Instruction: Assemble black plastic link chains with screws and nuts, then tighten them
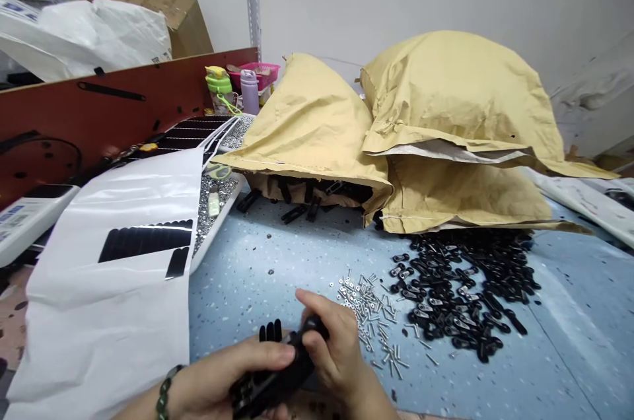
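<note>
Black plastic piece (277,367) held in both hands above the bench

The left hand (238,364) and the right hand (331,347) are close together and both clamp this piece, which sits near the front edge of the blue speckled bench (559,341). The fingers cover a part of it, so its full shape is not possible to see. Just beside the right hand lie many thin silver metal pins (369,314), and further right is a heap of small black plastic links (456,294). Behind them, more black parts come out from a tan paper sack (307,123). A dark green bead bracelet (165,393) sits on the left wrist.
</note>
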`<action>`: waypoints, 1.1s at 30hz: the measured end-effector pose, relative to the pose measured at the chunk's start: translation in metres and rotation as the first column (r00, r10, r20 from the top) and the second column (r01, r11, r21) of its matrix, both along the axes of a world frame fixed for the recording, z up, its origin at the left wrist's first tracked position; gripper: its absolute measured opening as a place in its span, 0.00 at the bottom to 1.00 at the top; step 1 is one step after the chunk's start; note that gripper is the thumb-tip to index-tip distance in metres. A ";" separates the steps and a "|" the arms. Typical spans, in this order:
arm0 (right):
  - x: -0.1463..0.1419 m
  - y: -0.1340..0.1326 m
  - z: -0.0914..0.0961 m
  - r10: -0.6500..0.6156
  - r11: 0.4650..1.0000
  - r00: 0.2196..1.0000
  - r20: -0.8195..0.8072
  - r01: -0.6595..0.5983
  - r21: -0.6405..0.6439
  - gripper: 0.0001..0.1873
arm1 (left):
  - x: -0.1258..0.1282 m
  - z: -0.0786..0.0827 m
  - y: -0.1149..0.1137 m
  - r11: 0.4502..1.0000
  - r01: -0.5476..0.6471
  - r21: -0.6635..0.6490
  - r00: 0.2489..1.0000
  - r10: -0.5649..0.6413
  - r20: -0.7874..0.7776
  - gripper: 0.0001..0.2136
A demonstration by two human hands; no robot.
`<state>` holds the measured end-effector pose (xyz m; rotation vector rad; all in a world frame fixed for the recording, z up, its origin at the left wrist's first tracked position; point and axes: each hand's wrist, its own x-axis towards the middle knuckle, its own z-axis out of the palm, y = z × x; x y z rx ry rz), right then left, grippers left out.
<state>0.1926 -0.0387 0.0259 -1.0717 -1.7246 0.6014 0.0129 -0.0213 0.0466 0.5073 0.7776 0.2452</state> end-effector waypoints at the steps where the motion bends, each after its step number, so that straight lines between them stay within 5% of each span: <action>1: -0.007 0.004 -0.003 -0.037 0.998 0.999 0.004 0.037 -0.056 0.17 | -0.001 0.001 -0.001 0.992 -0.035 -0.120 0.999 0.033 -0.014 0.17; 4: -0.020 0.010 -0.017 -0.215 0.923 0.976 0.034 0.214 -0.318 0.19 | -0.011 -0.001 0.002 0.976 -0.086 -0.198 0.996 0.083 -0.023 0.24; 6: -0.023 0.013 -0.027 -0.304 0.845 0.949 0.088 0.311 -0.434 0.22 | -0.022 -0.005 0.003 0.992 -0.113 0.061 0.987 0.119 -0.112 0.28; 7: -0.024 0.015 -0.031 -0.330 0.812 0.934 0.135 0.354 -0.464 0.22 | -0.027 -0.008 0.002 0.956 -0.107 0.273 0.962 0.169 -0.216 0.29; 8: -0.025 0.016 -0.034 -0.340 0.786 0.920 0.194 0.391 -0.479 0.22 | -0.030 -0.012 0.001 0.868 -0.046 0.494 0.913 0.238 -0.332 0.29; 10: -0.029 0.020 -0.039 -0.320 0.752 0.887 0.333 0.452 -0.480 0.21 | -0.031 -0.023 -0.003 0.580 0.235 0.780 0.792 0.351 -0.500 0.30; 12: -0.033 0.022 -0.041 -0.303 0.742 0.825 0.477 0.518 -0.426 0.19 | -0.025 -0.036 -0.006 0.282 0.502 0.817 0.729 0.370 -0.576 0.32; 13: -0.035 0.022 -0.041 -0.321 0.748 0.784 0.531 0.554 -0.365 0.18 | -0.021 -0.041 -0.006 0.177 0.583 0.793 0.714 0.353 -0.604 0.33; 15: -0.035 0.020 -0.038 -0.407 0.786 0.720 0.562 0.590 -0.186 0.14 | -0.016 -0.047 -0.005 0.058 0.654 0.754 0.691 0.359 -0.627 0.33; 18: -0.031 0.012 -0.021 -0.436 0.880 0.798 0.417 0.475 0.012 0.14 | -0.019 -0.039 0.001 0.004 0.635 0.772 0.708 0.395 -0.585 0.36; 20: -0.031 0.006 -0.004 -0.257 0.963 0.906 0.337 0.270 0.008 0.18 | -0.025 -0.026 0.007 0.006 0.597 0.803 0.756 0.332 -0.564 0.38; 23: -0.035 0.001 0.019 0.026 1.000 0.939 0.342 -0.021 -0.020 0.20 | -0.033 -0.008 0.012 0.062 0.551 0.832 0.816 0.166 -0.553 0.38; 25: -0.036 -0.001 0.026 0.076 0.996 0.937 0.341 -0.087 0.017 0.13 | -0.037 -0.002 0.011 0.121 0.524 0.843 0.838 0.103 -0.536 0.35; 27: -0.031 -0.004 0.027 0.062 0.997 0.958 0.278 -0.074 0.033 0.08 | -0.037 -0.004 0.004 0.192 0.475 0.859 0.840 0.193 -0.507 0.32; 29: -0.020 -0.008 0.026 -0.013 0.999 0.982 0.186 0.019 -0.033 0.05 | -0.034 -0.011 -0.007 0.219 0.427 0.877 0.778 0.406 -0.480 0.31; 31: -0.005 -0.012 0.023 -0.135 0.974 0.987 0.093 0.149 -0.173 0.03 | -0.027 -0.021 -0.019 0.135 0.470 0.872 0.712 0.526 -0.465 0.39; 33: 0.007 -0.017 0.017 -0.221 0.917 0.975 0.009 0.211 -0.337 0.07 | -0.019 -0.032 -0.028 -0.009 0.581 0.814 0.693 0.531 -0.488 0.46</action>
